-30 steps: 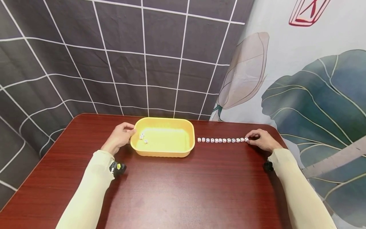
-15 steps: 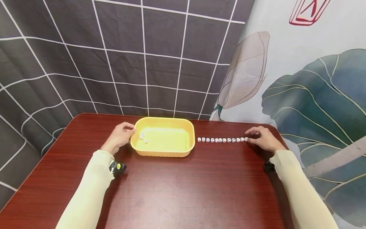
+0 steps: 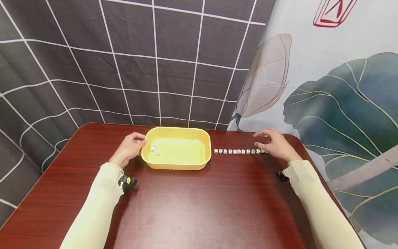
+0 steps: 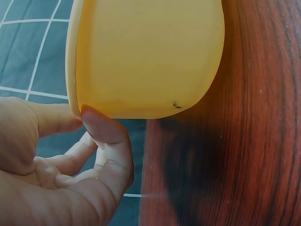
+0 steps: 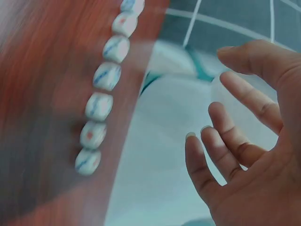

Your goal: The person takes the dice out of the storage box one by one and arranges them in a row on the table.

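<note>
A yellow plastic basin (image 3: pixel 176 166) stands near the back of the table, with a few white dice (image 3: pixel 153 148) inside at its left end. My left hand (image 3: pixel 128 148) pinches the basin's left rim between thumb and fingers, as the left wrist view also shows. To the basin's right runs a straight row of several dice (image 3: pixel 238 151). Over the right end of that row hovers my right hand (image 3: pixel 273 143), fingers spread and holding nothing. In the right wrist view the end die (image 5: pixel 88 162) lies apart from the fingers.
The dark red wooden table (image 3: pixel 186 204) ends close behind the basin. A grey checked curtain (image 3: pixel 177 76) hangs behind it, and a white cloth with leaf prints (image 3: pixel 342 93) hangs at the right.
My right hand has let go of the end die, lifted and moved left above the row. The left hand and the basin stay as they were.
</note>
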Demonstrator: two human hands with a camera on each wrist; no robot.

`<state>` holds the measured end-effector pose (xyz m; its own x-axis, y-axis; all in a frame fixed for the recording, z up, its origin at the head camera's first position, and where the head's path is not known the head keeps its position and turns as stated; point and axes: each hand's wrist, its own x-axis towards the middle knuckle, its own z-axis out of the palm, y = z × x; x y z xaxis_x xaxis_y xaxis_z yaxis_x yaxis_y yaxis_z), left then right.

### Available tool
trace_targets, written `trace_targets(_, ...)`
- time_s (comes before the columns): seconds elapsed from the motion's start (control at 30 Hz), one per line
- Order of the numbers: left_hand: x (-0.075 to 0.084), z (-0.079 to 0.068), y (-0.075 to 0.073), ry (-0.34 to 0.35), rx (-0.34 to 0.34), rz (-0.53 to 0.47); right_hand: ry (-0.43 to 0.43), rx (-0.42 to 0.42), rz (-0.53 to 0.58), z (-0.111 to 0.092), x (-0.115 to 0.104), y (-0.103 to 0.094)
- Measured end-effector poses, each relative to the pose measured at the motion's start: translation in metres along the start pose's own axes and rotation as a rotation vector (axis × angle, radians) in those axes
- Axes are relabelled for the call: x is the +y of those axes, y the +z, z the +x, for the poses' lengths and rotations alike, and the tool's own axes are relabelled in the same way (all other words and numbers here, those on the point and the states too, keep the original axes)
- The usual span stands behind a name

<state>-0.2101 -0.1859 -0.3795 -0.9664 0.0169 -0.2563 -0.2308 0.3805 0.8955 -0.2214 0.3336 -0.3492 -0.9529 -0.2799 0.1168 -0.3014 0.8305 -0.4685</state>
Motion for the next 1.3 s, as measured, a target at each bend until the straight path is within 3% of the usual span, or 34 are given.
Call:
trace_targets(0.37, 0.001, 0.0, 0.002, 0.0, 0.001, 0.001, -0.092, -0.001, 0.089, 0.018, -0.05, 0.019)
trace_targets(0.7, -0.001, 0.002, 0.003, 0.011, 0.002, -0.01, -0.158, -0.012, 0.098, 0.031, -0.093, 0.04)
trace_targets(1.1, -0.003, 0.0, 0.001, 0.015, -0.003, -0.012, -0.251, -0.021, 0.119, 0.051, -0.149, 0.078)
trace_targets(1.3, -0.002, -0.001, 0.001, 0.024, 0.0, -0.008, -0.245, -0.063, 0.115, 0.061, -0.172, 0.098)
